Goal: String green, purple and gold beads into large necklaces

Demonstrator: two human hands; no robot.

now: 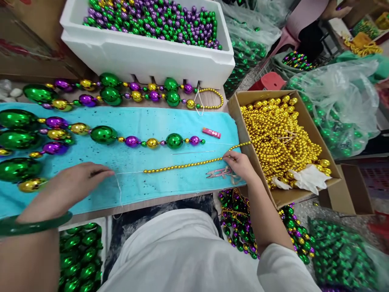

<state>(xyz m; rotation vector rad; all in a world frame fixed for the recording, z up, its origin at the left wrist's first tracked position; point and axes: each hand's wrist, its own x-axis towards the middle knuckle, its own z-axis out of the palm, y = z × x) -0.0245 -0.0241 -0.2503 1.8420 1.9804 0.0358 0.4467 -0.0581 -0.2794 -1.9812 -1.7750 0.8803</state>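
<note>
Before me there was a table (212,98), and its top had a greyish wood grain. Ahead on my left stood a big brown cardboard carton (33,36). The floor (307,209) was grey and speckled, similar to terrazzo, and it showed only in patches between the many goods. Farther away, to my right, I saw a red plastic stool (273,81), and beyond it a pink plastic seat (282,42). A clear plastic sack (343,93) bulged near them, and a purplish crate (372,178) stood at the right border of my view. The light was pale and rather even.
</note>
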